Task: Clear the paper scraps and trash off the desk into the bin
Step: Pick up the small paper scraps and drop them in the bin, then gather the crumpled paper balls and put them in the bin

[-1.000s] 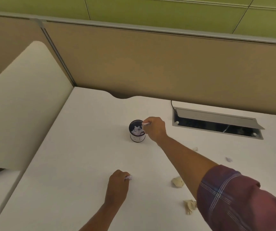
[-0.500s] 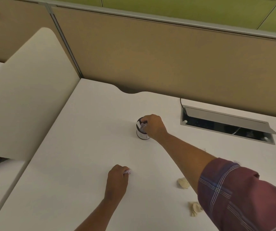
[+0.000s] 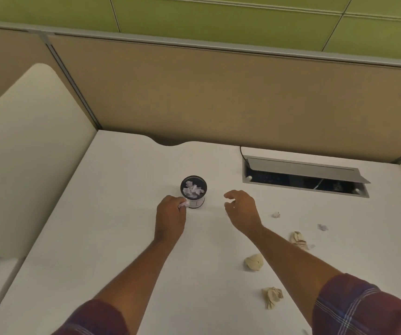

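Left hand (image 3: 170, 213) is closed, its fingers (image 3: 178, 206) pinching a small white paper scrap (image 3: 184, 203) just beside the small dark round bin (image 3: 193, 191) (already holding white scraps) on the white bench (image 3: 122, 213). Step judged: drop-off; a lift over the rim and release is called for. Right hand (image 3: 241, 211) is empty, fingers spread. Further right, tan crumpled paper wads (image 3: 254, 261) and small white scraps (image 3: 276, 214) are left uncollected.

We are in an office cubicle: tan fabric partition panels (image 3: 218, 97) wall in a white worktop (image 3: 112, 238) with a flip-lid cable hatch (image 3: 303, 169).
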Demonstrator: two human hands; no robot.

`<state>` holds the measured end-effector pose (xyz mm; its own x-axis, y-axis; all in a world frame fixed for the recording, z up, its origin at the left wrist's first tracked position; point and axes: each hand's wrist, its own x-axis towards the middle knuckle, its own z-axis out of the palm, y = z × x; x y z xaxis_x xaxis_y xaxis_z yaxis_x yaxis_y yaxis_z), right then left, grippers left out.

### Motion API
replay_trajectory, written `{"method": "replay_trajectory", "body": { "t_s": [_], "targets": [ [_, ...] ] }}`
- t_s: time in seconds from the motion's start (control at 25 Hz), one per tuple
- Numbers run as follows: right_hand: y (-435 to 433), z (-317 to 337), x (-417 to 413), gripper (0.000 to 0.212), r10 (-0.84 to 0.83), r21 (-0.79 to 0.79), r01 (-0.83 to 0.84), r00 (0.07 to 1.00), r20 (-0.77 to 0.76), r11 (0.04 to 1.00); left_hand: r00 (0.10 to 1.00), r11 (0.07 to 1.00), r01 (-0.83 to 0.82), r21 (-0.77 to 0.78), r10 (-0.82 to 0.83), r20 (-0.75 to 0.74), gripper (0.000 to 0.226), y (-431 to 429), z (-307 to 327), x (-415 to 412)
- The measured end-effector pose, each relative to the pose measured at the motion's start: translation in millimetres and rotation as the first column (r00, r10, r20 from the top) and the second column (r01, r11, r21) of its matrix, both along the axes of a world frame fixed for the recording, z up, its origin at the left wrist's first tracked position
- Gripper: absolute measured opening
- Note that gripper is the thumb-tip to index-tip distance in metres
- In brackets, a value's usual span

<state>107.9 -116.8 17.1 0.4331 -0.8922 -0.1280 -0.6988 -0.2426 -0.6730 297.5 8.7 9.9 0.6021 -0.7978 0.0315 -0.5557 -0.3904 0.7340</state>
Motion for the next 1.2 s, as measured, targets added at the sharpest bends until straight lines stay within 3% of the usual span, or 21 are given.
{"method": "replay_trajectory", "body": {
  "t_s": [0.36,0.48,0.6,0.72,0.92,1.2],
  "targets": [
    [62,-31,-143,0.026,-0.086,-0.023,0.085,0.994,-0.069,0.996,0.996,0.979,0.053,0.198,-0.066,0.06,0.024,-73,19,10],
    [76,-39,-177,0.028,-0.133,-0.021,0.131,0.985,-0.107,0.991,0.996,0.975,0.075,0.21,-0.083,0.03,0.033,-74,21,6],
    [88,-44,-204,0.03,-0.165,-0.014,0.165,0.978,-0.128,0.986,0.992,0.972,0.058,0.226,-0.08,0.092,0.041,-68,25,-6],
    [94,-44,-224,0.03,-0.184,-0.001,0.186,0.973,-0.14,0.983,0.977,0.977,0.054,0.205,-0.094,0.191,0.041,-54,29,-26],
    [94,-31,-250,0.03,-0.161,0.036,0.168,0.975,-0.151,0.985,0.962,0.979,0.116,0.166,-0.152,0.225,0.049,-32,20,-81],
    [68,-18,-290,0.033,-0.104,0.054,0.116,0.977,-0.185,0.992,0.917,0.922,0.263,0.285,-0.331,0.223,0.054,-27,5,-171]
  ]
}}
